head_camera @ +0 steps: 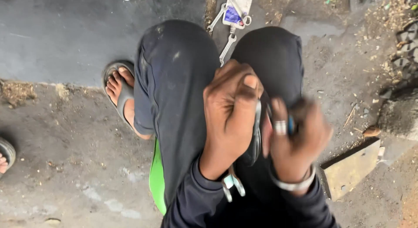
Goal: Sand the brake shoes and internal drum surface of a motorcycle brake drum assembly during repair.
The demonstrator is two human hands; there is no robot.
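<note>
I see my left hand (233,110) curled tight around a dark, thin metal part (257,136) held above my knees; my right hand (296,138), blurred, pinches its other edge. The part looks stiff, light and probably greasy, so gripping the edges suits it. A wrench (227,47) lies on the ground (65,145) beyond my knees. Open room lies left; debris and a rubber tyre (407,49) crowd the right.

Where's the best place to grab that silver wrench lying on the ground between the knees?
Probably the wrench is best held by its thin middle shaft, reaching from above since it lies flat. The knees crowd both sides, and its upper end sits by a small blue-and-white packet.
</note>
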